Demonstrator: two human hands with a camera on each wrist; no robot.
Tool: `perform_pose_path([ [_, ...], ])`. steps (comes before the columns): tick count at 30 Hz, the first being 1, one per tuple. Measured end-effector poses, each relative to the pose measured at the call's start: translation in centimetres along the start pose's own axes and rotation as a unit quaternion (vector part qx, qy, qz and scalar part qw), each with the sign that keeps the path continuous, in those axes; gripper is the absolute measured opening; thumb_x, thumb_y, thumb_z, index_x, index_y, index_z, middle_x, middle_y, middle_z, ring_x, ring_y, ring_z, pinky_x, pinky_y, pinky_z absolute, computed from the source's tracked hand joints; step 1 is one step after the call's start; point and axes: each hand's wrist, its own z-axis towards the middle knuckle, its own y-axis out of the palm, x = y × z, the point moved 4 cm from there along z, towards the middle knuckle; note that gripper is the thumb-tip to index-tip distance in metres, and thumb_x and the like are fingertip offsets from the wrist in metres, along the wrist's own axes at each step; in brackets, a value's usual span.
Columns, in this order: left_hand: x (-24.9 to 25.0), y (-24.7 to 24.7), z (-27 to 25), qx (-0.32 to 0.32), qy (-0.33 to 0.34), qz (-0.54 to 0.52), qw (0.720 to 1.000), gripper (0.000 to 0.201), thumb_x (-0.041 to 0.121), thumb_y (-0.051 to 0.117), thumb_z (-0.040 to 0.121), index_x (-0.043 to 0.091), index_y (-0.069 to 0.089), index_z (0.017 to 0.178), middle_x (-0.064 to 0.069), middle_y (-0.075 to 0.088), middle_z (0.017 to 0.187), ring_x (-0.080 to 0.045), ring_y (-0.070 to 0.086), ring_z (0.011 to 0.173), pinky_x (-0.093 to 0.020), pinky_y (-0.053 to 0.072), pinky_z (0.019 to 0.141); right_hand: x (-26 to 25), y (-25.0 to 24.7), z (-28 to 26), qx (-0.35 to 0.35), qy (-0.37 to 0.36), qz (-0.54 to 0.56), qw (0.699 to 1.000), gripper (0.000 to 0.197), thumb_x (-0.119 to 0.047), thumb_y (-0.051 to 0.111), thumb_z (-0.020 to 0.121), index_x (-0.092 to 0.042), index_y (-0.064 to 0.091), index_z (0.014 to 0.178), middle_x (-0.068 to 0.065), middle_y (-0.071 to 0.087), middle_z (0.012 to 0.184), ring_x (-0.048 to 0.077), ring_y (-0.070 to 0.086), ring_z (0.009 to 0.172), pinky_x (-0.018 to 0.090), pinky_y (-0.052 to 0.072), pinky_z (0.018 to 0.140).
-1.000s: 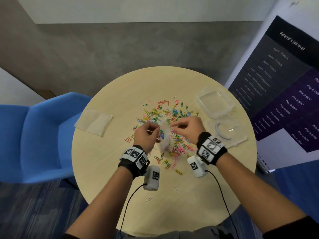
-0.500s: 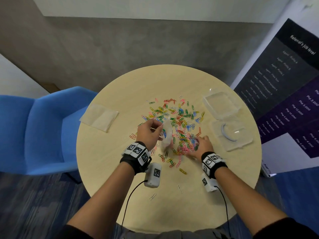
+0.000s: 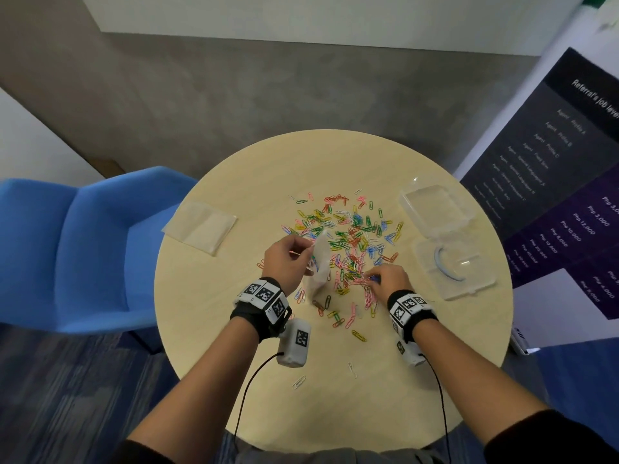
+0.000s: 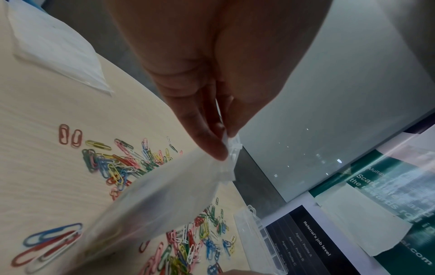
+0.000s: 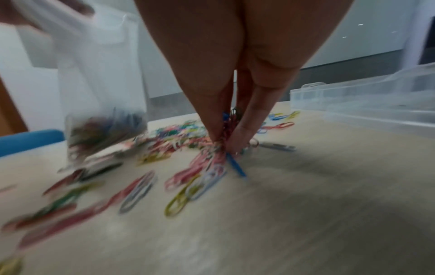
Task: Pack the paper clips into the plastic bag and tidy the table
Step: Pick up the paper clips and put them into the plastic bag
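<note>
Mid-packing: the left hand (image 3: 290, 259) pinches the plastic bag (image 3: 318, 266) by its mouth; the right hand (image 3: 385, 283) pinches paper clips (image 5: 226, 137) off the surface (image 3: 241, 329). Next: carry them into the bag's mouth.

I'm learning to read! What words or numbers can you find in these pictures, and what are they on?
"Referral's job level" heads the dark poster right of the round wooden table.
"Agent - Profile A", "Agent - Profile B", "Agent - Profile C" are rows below it.
"Php 3,000", "Php 12,000", "Php 10,000" stand on its purple part; the other rows are too blurred.
"Scan", "the rewards", ".com" show on the green banner, the rest unreadable.
</note>
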Motion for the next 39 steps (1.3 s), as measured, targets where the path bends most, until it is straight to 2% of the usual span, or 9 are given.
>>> perform_pose_path([
  [5, 0.1, 0.2, 0.3, -0.001, 0.002, 0.005, 1.000, 0.008, 0.014, 0.064, 0.093, 0.008, 0.068, 0.092, -0.007, 0.066, 0.080, -0.022, 0.068, 0.063, -0.033, 0.061, 0.058, 2.7, -2.4, -0.3, -0.004, 0.101, 0.223, 0.970, 0.023, -0.023, 0.082, 0.075, -0.010, 0.078, 0.095, 0.003, 0.075, 0.081, 0.017, 0.072, 0.072, 0.021, 0.057, 0.074],
  [8, 0.3, 0.7, 0.5, -0.007, 0.002, 0.003, 1.000, 0.007, 0.015, 0.064, 0.092, 0.008, 0.067, 0.091, -0.010, 0.067, 0.082, -0.023, 0.068, 0.064, -0.036, 0.061, 0.059, 2.8, -4.0, -1.0, -0.046, 0.152, 0.409, 0.899, 0.027, -0.012, 0.082, 0.074, -0.005, 0.075, 0.099, 0.012, 0.076, 0.087, 0.023, 0.074, 0.077, 0.023, 0.060, 0.071],
  [13, 1.0, 2.0, 0.5, -0.021, 0.009, -0.001, 1.000, 0.007, 0.014, 0.063, 0.093, 0.009, 0.066, 0.090, -0.012, 0.066, 0.082, -0.023, 0.067, 0.066, -0.028, 0.059, 0.056, -1.5, -7.1, -2.0, -0.108, 0.116, 0.646, 0.747, 0.019, 0.004, 0.063, 0.085, 0.005, 0.067, 0.104, 0.014, 0.071, 0.093, 0.018, 0.071, 0.074, 0.021, 0.059, 0.068],
  [16, 1.5, 2.9, 0.4, -0.032, 0.017, 0.003, 0.999, 0.007, 0.015, 0.063, 0.094, 0.009, 0.065, 0.091, -0.012, 0.066, 0.081, -0.024, 0.068, 0.069, -0.030, 0.060, 0.058, -4.7, -8.1, -2.3, -0.145, 0.081, 0.685, 0.710, 0.020, 0.003, 0.061, 0.086, 0.003, 0.067, 0.105, 0.012, 0.073, 0.089, 0.020, 0.071, 0.078, 0.022, 0.060, 0.069],
  [23, 2.2, 3.7, 0.1, -0.045, 0.040, 0.026, 0.998, 0.007, 0.017, 0.064, 0.093, 0.012, 0.066, 0.089, -0.006, 0.067, 0.076, -0.016, 0.065, 0.063, -0.025, 0.056, 0.053, -7.8, -6.1, -1.8, -0.104, 0.044, 0.487, 0.866, 0.030, 0.008, 0.062, 0.087, 0.006, 0.064, 0.117, 0.023, 0.070, 0.103, 0.032, 0.070, 0.091, 0.036, 0.058, 0.084],
  [27, 1.7, 3.1, 0.1, -0.039, 0.033, 0.022, 0.998, 0.005, 0.018, 0.065, 0.093, 0.013, 0.066, 0.090, -0.003, 0.068, 0.076, -0.016, 0.067, 0.066, -0.024, 0.056, 0.054, -9.4, -5.7, -1.9, -0.126, 0.031, 0.432, 0.893, 0.047, 0.018, 0.053, 0.086, 0.005, 0.052, 0.132, 0.018, 0.060, 0.125, 0.032, 0.061, 0.114, 0.039, 0.052, 0.096],
  [33, 1.6, 2.4, 0.2, -0.027, 0.025, 0.011, 0.999, 0.004, 0.015, 0.065, 0.092, 0.012, 0.067, 0.091, -0.004, 0.069, 0.078, -0.016, 0.067, 0.067, -0.025, 0.058, 0.056, -10.9, -7.0, -2.1, -0.018, -0.074, 0.227, 0.971, 0.026, -0.003, 0.075, 0.079, -0.009, 0.075, 0.104, 0.007, 0.075, 0.095, 0.015, 0.071, 0.083, 0.026, 0.057, 0.082],
  [36, 1.6, 2.1, 0.3, -0.021, 0.027, 0.005, 0.999, 0.004, 0.013, 0.064, 0.092, 0.014, 0.066, 0.089, -0.003, 0.068, 0.078, -0.015, 0.066, 0.066, -0.024, 0.057, 0.056, -12.3, -7.4, -2.8, -0.015, -0.165, 0.130, 0.978, 0.014, -0.013, 0.072, 0.083, -0.010, 0.078, 0.095, 0.006, 0.074, 0.090, 0.018, 0.067, 0.083, 0.022, 0.051, 0.075],
  [39, 1.4, 1.6, 0.4, -0.016, 0.029, -0.005, 0.999, 0.004, 0.011, 0.063, 0.093, 0.011, 0.067, 0.091, -0.005, 0.067, 0.076, -0.018, 0.066, 0.066, -0.028, 0.058, 0.057, -12.2, -7.0, -2.8, -0.072, -0.219, 0.118, 0.966, 0.021, -0.012, 0.064, 0.088, -0.013, 0.074, 0.106, -0.002, 0.069, 0.104, 0.011, 0.063, 0.089, 0.019, 0.049, 0.078],
])
